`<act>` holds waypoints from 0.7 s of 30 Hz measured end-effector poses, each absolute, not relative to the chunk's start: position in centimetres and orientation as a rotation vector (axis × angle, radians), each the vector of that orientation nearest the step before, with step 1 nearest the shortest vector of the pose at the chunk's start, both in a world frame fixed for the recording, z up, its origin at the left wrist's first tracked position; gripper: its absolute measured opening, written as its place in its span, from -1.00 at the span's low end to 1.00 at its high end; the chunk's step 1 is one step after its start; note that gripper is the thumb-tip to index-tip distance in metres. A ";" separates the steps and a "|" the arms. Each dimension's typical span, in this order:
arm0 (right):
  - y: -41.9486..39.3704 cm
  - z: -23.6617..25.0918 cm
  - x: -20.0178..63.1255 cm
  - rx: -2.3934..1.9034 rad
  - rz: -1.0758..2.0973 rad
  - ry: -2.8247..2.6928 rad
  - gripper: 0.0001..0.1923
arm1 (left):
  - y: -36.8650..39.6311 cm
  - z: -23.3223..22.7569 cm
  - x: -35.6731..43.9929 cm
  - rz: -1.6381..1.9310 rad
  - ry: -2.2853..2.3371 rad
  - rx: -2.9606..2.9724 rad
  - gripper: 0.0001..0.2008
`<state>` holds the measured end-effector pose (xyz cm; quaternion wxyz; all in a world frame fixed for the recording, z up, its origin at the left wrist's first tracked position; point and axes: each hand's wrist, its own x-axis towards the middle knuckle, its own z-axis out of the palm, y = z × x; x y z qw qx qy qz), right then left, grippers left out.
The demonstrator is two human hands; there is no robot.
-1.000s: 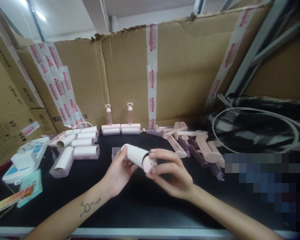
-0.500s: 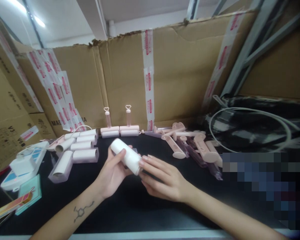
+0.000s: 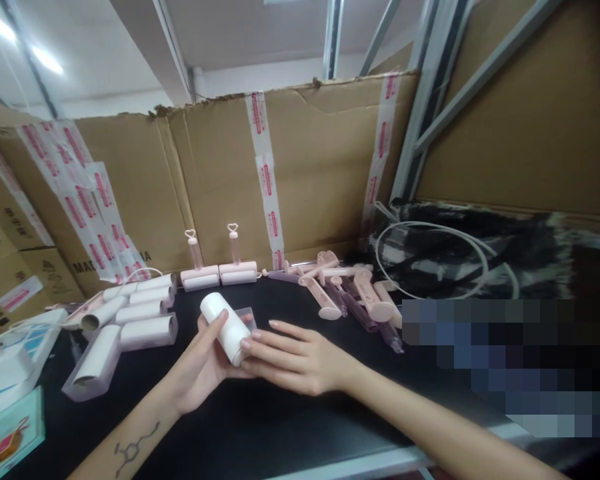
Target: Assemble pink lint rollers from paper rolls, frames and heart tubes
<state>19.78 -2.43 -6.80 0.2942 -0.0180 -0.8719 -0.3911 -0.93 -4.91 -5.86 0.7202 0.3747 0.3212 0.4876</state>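
So the person's left hand (image 3: 197,377) has a white roll (image 3: 225,330) wrapped up, thumb laid across the near side, fingers mostly tucked behind it; the roll sits tilted over the middle of the black counter (image 3: 260,433), upper end leaning to the left, lower end pointing at the other hand; the right hand (image 3: 305,360) has its fingers pretty much straight and touching that lower end, but its thumb is hidden so you can't tell if it's actually gripping or just resting there; right behind the roll there's a clear plastic box (image 3: 250,317), partly covered by the hands; off to the left is a bunch of other white rolls (image 3: 147,333), some in clear cases, with a power strip (image 3: 45,340) beyond them and a turquoise packet (image 3: 30,417) near the edge of the view; at the back, two pink lint rollers (image 3: 200,275) stand side by side near the cardboard (image 3: 220,167), handles up with little heart loops on top; on the right there's a messy pile of pink roller frames (image 3: 323,300) mixed with purplish see-through pieces (image 3: 357,307), and past that a loop of pale cable (image 3: 379,257) on some black wrapping (image 3: 535,257)
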 end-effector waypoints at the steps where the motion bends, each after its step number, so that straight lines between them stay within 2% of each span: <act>1: -2.3 -6.7 20.0 0.010 -1.028 -2.347 -0.68 | -4.9 -5.9 -0.9 1.072 0.738 0.825 -0.71; 4: -0.8 -6.4 21.1 -0.029 -0.825 -2.288 -0.63 | -4.5 -6.1 -1.0 1.152 0.831 0.850 -0.67; 6: 0.9 -6.2 22.5 -0.463 -0.669 -2.109 -0.65 | -4.2 -6.3 -1.2 1.218 0.856 0.914 -0.59; 9: 3.6 -6.2 24.7 -1.345 -0.600 -1.930 -0.71 | -4.2 -6.4 -1.2 1.236 0.823 1.050 -0.48; 12: 5.3 -6.8 26.1 -1.909 -0.538 -1.961 -0.62 | -4.7 -6.6 -0.9 1.228 0.777 1.161 -0.40; 17: 5.4 -7.5 25.8 -2.039 -0.407 -2.011 -0.64 | -5.4 -6.8 -0.3 1.225 0.714 1.165 -0.20; 19: 4.9 -7.0 25.3 -2.035 -0.290 -2.028 -0.65 | -5.5 -6.8 -0.2 1.216 0.699 1.160 -0.21; 21: 4.1 -6.3 24.4 -1.941 -0.021 -1.993 -0.68 | -5.5 -6.9 -0.2 1.225 0.687 1.160 -0.26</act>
